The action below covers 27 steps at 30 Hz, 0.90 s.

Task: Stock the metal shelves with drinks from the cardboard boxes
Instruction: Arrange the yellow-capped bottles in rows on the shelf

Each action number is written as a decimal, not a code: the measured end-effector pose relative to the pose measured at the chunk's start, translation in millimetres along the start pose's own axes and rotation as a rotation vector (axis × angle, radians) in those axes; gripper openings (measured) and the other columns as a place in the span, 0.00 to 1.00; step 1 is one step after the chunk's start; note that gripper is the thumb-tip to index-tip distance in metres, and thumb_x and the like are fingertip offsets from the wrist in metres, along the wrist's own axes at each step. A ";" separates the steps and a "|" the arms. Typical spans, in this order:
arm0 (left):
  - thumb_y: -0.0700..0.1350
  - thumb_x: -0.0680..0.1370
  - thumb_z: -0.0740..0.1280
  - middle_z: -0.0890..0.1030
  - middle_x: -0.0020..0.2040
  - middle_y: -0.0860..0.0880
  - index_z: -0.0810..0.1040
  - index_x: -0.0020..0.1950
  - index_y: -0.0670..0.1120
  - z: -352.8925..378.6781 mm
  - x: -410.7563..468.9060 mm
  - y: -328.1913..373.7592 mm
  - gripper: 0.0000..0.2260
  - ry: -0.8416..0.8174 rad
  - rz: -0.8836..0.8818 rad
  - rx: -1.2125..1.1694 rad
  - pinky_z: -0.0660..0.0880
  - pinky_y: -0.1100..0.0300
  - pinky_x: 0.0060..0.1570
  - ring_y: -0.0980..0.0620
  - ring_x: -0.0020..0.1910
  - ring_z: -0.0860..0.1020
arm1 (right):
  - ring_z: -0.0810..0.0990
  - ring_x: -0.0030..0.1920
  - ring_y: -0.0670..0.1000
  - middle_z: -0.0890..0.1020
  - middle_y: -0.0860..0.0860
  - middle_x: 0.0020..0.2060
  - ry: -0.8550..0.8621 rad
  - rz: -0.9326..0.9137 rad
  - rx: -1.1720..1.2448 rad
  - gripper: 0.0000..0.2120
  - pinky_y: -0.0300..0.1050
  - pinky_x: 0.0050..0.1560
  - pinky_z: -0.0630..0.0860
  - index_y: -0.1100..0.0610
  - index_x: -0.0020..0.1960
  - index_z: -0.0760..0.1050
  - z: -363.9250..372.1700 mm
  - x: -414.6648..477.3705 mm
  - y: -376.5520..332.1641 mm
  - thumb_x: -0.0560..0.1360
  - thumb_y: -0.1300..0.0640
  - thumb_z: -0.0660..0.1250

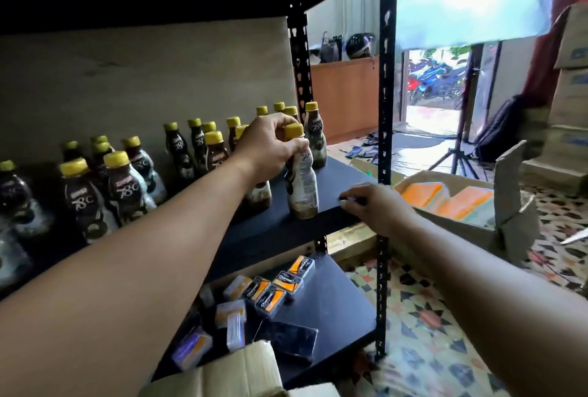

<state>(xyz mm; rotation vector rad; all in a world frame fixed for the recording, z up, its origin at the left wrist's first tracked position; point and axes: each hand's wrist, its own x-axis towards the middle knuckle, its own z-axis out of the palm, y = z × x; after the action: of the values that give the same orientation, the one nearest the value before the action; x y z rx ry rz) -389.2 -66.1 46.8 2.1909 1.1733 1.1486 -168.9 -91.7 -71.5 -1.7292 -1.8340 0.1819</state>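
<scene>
A black metal shelf (331, 186) carries several brown drink bottles with yellow caps (127, 186). My left hand (270, 148) reaches over the shelf and grips the neck of one yellow-capped bottle (302, 193), which stands upright near the shelf's front right corner. A second bottle (259, 194) sits partly hidden under that wrist. My right hand (375, 205) rests on the shelf's front edge by the right upright post (386, 110), fingers loosely bent and holding nothing.
The lower shelf (337, 307) holds several small orange and black packs (273, 291). A cardboard box flap (229, 374) sits at the bottom. An open cardboard box (509, 205) with orange packs stands on the patterned floor to the right. Stacked boxes (569, 84) and a tripod (458, 154) stand beyond.
</scene>
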 end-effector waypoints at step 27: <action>0.59 0.69 0.78 0.81 0.60 0.52 0.71 0.70 0.53 72.6 -9.6 -82.6 0.33 -0.090 -0.160 -0.147 0.77 0.49 0.62 0.53 0.55 0.81 | 0.77 0.63 0.48 0.82 0.44 0.61 0.137 -0.071 0.062 0.17 0.45 0.58 0.70 0.48 0.61 0.80 27.9 -1.2 13.0 0.79 0.39 0.67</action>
<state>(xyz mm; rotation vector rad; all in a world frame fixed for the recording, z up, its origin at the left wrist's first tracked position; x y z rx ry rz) -373.9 -24.9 -54.5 1.9794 1.1642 1.0252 -172.0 -82.6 -100.7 -1.5918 -1.7679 0.0890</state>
